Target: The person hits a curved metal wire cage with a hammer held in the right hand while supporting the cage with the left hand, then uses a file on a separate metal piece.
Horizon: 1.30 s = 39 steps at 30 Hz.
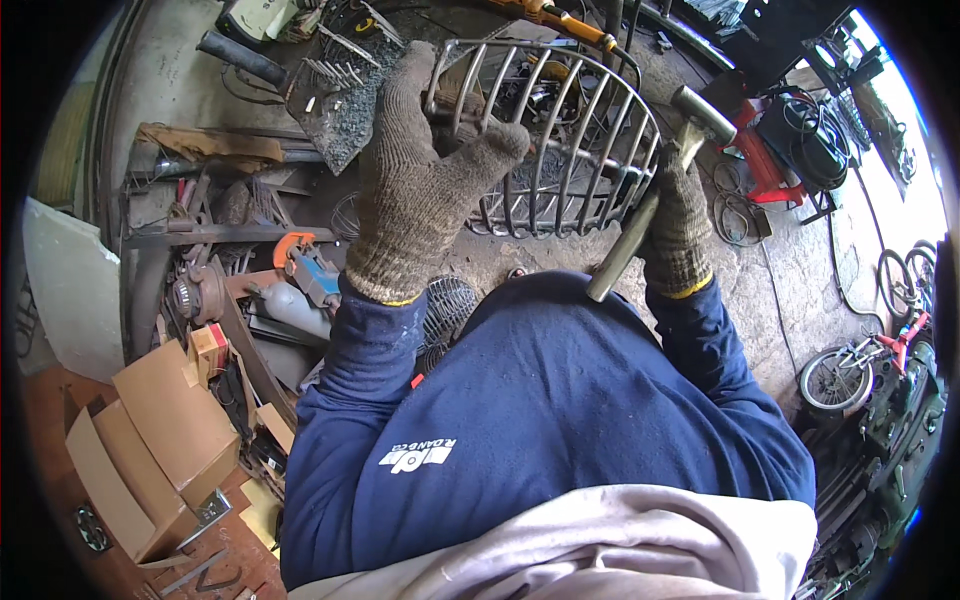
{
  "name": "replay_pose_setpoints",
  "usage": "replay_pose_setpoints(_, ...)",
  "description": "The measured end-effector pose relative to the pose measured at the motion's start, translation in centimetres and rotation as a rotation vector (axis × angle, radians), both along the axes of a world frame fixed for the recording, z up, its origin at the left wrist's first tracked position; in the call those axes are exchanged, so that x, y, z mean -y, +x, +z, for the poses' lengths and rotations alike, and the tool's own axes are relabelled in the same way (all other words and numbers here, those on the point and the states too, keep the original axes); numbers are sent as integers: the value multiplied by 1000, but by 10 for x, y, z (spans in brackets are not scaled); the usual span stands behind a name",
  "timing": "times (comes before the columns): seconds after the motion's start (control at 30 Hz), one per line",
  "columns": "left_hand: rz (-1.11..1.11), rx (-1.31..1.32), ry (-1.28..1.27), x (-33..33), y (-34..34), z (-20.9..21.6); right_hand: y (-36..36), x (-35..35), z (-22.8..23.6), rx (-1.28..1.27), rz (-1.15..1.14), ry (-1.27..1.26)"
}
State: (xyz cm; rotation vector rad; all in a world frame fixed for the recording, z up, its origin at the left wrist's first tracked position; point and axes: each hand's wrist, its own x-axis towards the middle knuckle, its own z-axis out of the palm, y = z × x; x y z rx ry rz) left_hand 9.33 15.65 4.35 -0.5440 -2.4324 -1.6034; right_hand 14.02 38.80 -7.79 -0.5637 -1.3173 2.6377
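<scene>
A basket-like metal grate (566, 165) of curved bars, joined by bent rods, is held up in front of me, tilted. My left hand (415, 185), in a brown knitted glove, is closed on its left end, the thumb lying across the bars and the fingers partly hidden behind them. In my right hand (682, 225), gloved alike, is a hammer (625, 250), its metal head up and its handle slanting down toward my lap. That hand is right beside the grate's right rim; whether it also grips the rim I cannot tell.
Metal pieces lie on a worktop (345, 145) at the far left. An orange power tool (560, 20) is beyond the grate. Cardboard boxes (175, 430) and a blue-orange tool (312, 275) are at left. A red-black machine (800, 140), cables and a small bicycle (840, 378) stand right.
</scene>
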Motion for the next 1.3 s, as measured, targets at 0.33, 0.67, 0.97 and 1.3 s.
replay_pose_setpoints(0.33, -13, -191, -355, 22, 20, -20, -10, 0, -1, 264, 77, -450)
replay_pose_setpoints(0.67, 21, -77, -230, 42, 22, -51, -16, 17, 31, 187, 168, -409)
replay_pose_setpoints(0.97, 51, 107, 34, 34, 22, -26, -18, 11, 15, 248, 259, -332)
replay_pose_setpoints(1.3, -51, 236, -33, 36, 23, -27, -12, 12, 23, 271, 232, -340)
